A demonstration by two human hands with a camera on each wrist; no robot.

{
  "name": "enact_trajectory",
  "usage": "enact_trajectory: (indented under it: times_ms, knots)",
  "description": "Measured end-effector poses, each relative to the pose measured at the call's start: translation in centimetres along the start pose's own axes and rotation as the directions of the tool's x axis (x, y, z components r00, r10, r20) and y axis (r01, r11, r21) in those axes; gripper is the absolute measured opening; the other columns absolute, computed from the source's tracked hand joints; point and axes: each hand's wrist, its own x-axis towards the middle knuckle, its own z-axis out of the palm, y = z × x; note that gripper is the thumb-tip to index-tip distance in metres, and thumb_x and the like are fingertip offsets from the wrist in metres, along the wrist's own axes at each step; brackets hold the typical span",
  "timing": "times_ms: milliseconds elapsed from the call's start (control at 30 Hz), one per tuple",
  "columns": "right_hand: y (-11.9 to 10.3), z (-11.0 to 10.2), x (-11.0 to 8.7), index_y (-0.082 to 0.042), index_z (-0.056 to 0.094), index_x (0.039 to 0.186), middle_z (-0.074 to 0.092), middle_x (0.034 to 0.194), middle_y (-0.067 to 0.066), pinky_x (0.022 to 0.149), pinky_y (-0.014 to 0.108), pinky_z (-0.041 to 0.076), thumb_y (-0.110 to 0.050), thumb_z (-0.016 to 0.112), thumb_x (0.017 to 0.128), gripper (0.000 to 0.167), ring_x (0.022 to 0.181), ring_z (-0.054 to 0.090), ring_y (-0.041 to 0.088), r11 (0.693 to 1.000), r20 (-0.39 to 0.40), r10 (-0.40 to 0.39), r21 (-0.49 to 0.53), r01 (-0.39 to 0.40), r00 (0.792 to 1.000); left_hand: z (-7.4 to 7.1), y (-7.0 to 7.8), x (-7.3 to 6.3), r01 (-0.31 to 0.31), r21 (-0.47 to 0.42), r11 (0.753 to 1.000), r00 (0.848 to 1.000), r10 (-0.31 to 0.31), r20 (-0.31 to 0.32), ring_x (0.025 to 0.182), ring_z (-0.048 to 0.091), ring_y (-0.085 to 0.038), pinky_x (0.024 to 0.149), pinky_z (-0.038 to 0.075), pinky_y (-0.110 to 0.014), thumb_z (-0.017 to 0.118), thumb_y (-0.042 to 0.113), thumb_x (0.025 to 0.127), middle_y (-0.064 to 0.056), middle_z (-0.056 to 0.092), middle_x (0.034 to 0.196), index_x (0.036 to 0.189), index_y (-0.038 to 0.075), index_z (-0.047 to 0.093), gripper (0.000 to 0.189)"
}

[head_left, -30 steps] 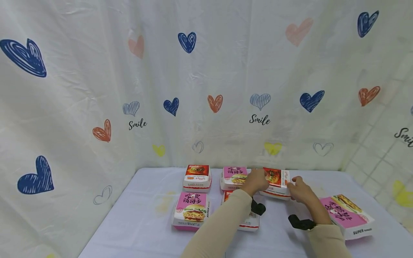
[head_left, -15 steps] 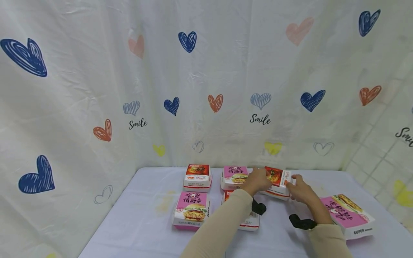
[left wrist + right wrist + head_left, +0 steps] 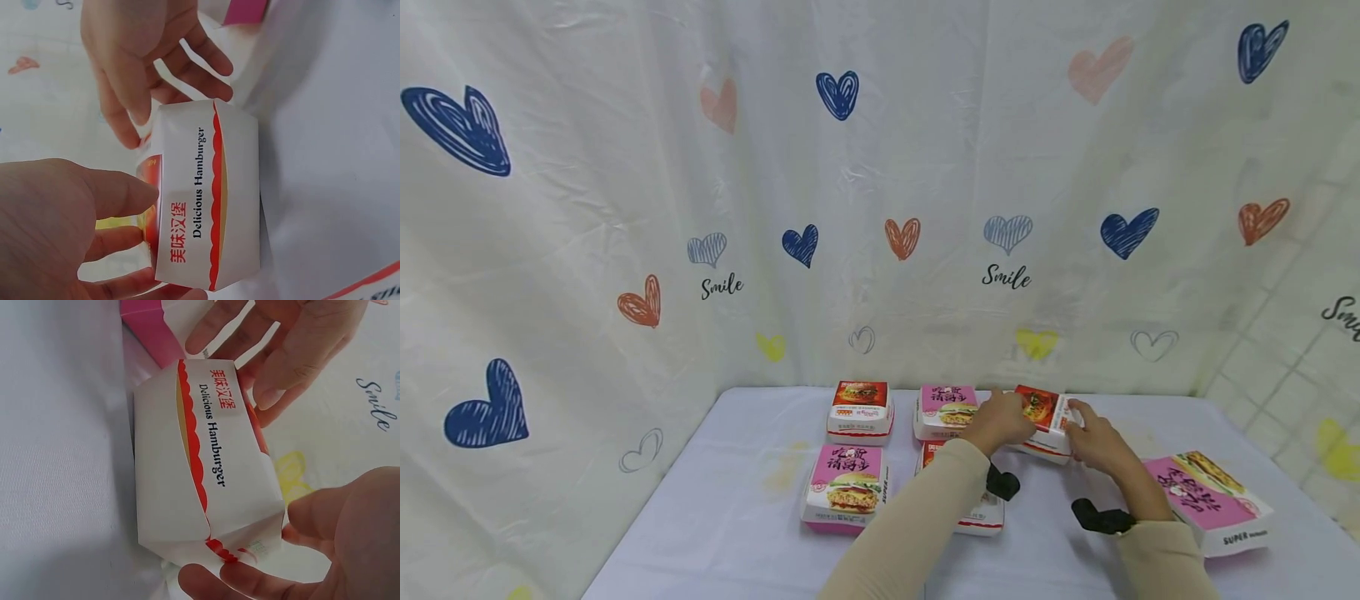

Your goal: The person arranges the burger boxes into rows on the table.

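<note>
A red and white hamburger box [image 3: 1041, 407] stands in the back row, to the right. My left hand [image 3: 1000, 421] holds its left end, the thumb near the top edge. On the opposite end my right hand [image 3: 1103, 442] holds the box, its fingers around the corner. "Delicious Hamburger" is printed on the box's near side, which the left wrist view shows on the box [image 3: 194, 200] between the two hands. In the right wrist view, fingers bend around the white end of the box [image 3: 169, 456]. My left forearm hides part of another red box [image 3: 977, 521].
Left of the hands are a pink burger box [image 3: 946, 408] and a red one [image 3: 859, 408] at the back. In front lies another pink box [image 3: 847, 487]. A larger pink box [image 3: 1210, 504] sits at the right. A white curtain [image 3: 925, 317] hangs behind the table [image 3: 700, 517].
The held box has turned slightly, its right end swinging nearer me. My right hand's index finger has come in against the corner, and my left hand has shifted a little right.
</note>
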Motion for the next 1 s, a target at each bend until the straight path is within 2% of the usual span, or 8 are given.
enact_trajectory:
  times_ms: [167, 300, 400, 533, 633, 733, 867, 1000]
  knots:
    - [-0.3, -0.1, -0.4, 0.007, 0.018, 0.153, 0.06, 0.102, 0.028, 0.061, 0.033, 0.046, -0.016, 0.03, 0.106, 0.054, 0.073, 0.059, 0.022, 1.0, -0.009, 0.015, 0.0, -0.015, 1.0, 0.3, -0.1, 0.1, 0.013, -0.017, 1.0, 1.0, -0.013, -0.009, 0.096, 0.059, -0.015, 0.087, 0.052, -0.034, 0.075, 0.035, 0.089, 0.0, 0.058, 0.129, 0.131, 0.031, 0.068, 0.042]
    - [-0.1, 0.0, -0.2, 0.006, 0.02, 0.151, 0.061, 0.105, 0.029, 0.063, 0.033, 0.044, -0.018, 0.034, 0.106, 0.054, 0.078, 0.06, 0.024, 0.999, -0.024, 0.015, -0.028, -0.016, 1.0, 0.3, 0.0, 0.2, 0.014, -0.024, 1.0, 1.0, -0.015, -0.013, 0.096, 0.059, -0.015, 0.087, 0.052, -0.034, 0.075, 0.036, 0.089, 0.001, 0.059, 0.129, 0.131, 0.032, 0.067, 0.043]
    - [0.2, 0.1, 0.0, 0.007, 0.024, 0.149, 0.052, 0.111, 0.037, 0.068, 0.039, 0.045, -0.019, 0.038, 0.104, 0.054, 0.088, 0.058, 0.035, 0.998, -0.061, 0.007, -0.062, -0.01, 0.998, 0.3, 0.1, 0.1, 0.011, -0.022, 1.0, 1.0, -0.012, -0.015, 0.093, 0.057, -0.015, 0.085, 0.051, -0.033, 0.075, 0.037, 0.089, 0.001, 0.059, 0.125, 0.131, 0.031, 0.068, 0.043]
    - [0.5, 0.3, 0.2, 0.01, 0.025, 0.147, 0.031, 0.124, 0.048, 0.085, 0.059, 0.048, -0.019, 0.042, 0.102, 0.056, 0.108, 0.049, 0.056, 0.998, -0.099, 0.003, -0.054, -0.009, 0.995, 0.2, 0.2, -0.1, -0.002, -0.012, 1.0, 1.0, 0.002, -0.017, 0.092, 0.057, -0.013, 0.083, 0.05, -0.032, 0.075, 0.037, 0.089, 0.002, 0.06, 0.12, 0.131, 0.031, 0.068, 0.043]
    - [0.7, 0.4, 0.4, 0.013, 0.02, 0.151, 0.019, 0.134, 0.055, 0.101, 0.072, 0.039, -0.018, 0.044, 0.101, 0.063, 0.123, 0.037, 0.067, 0.999, -0.092, 0.001, -0.036, -0.005, 0.996, 0.1, 0.2, -0.2, -0.015, -0.002, 1.0, 1.0, 0.015, -0.018, 0.093, 0.057, -0.011, 0.085, 0.051, -0.031, 0.074, 0.038, 0.089, 0.004, 0.062, 0.121, 0.133, 0.032, 0.066, 0.045]
    - [0.8, 0.4, 0.6, 0.017, 0.009, 0.154, 0.012, 0.145, 0.055, 0.111, 0.075, 0.027, -0.018, 0.043, 0.102, 0.071, 0.135, 0.024, 0.068, 1.0, -0.063, 0.0, -0.029, -0.001, 0.998, 0.2, 0.3, -0.2, -0.021, 0.002, 1.0, 1.0, 0.021, -0.016, 0.094, 0.056, -0.01, 0.085, 0.05, -0.031, 0.074, 0.038, 0.09, 0.005, 0.062, 0.122, 0.135, 0.033, 0.065, 0.046]
    - [0.8, 0.4, 0.9, 0.02, 0.0, 0.153, 0.008, 0.151, 0.052, 0.116, 0.074, 0.017, -0.017, 0.043, 0.103, 0.076, 0.142, 0.014, 0.066, 1.0, -0.028, -0.019, -0.01, 0.019, 0.999, 0.3, 0.3, -0.2, -0.014, 0.013, 1.0, 1.0, 0.015, -0.019, 0.096, 0.056, -0.012, 0.084, 0.05, -0.031, 0.074, 0.04, 0.09, 0.002, 0.06, 0.122, 0.136, 0.034, 0.065, 0.047]
    - [0.8, 0.5, 0.9, 0.021, 0.0, 0.152, 0.008, 0.151, 0.053, 0.116, 0.074, 0.018, -0.017, 0.044, 0.102, 0.077, 0.141, 0.014, 0.066, 1.0, -0.025, -0.028, 0.004, 0.028, 0.999, 0.3, 0.3, -0.1, 0.008, 0.015, 1.0, 1.0, -0.008, -0.027, 0.098, 0.055, -0.014, 0.082, 0.05, -0.032, 0.074, 0.043, 0.089, 0.0, 0.058, 0.121, 0.137, 0.035, 0.064, 0.049]
